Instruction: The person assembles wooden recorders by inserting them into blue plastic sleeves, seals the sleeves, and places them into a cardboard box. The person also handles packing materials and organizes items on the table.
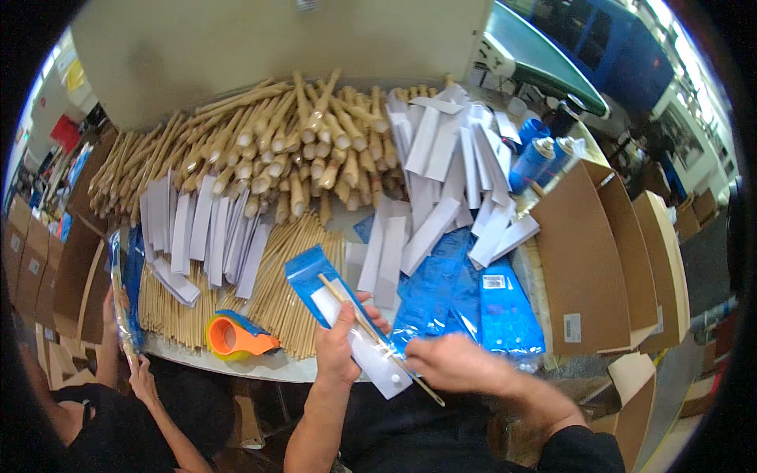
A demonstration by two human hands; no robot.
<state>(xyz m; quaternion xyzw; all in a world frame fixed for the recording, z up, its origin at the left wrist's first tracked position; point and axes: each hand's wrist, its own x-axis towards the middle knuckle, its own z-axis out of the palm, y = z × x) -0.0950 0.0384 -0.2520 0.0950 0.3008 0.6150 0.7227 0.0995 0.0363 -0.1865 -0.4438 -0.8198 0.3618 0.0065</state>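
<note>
My left hand holds a blue-topped plastic bag, a folded white paper strip and a thin wooden stick together. The stick lies slantwise along the strip, and its lower tip shows a dark slot. A white round spot marks the strip's lower end. My right hand is blurred, its fingers curled at the right edge of the bag and close to the stick. What those fingers grip is hidden. Flat blue plastic bags lie on the table just beyond my right hand.
Bamboo-like rods are heaped at the back, with folded white strips beside them. Thin sticks and an orange tape roll lie left. Spray cans and cardboard boxes stand right. A co-worker's hands hold a wrapped rod.
</note>
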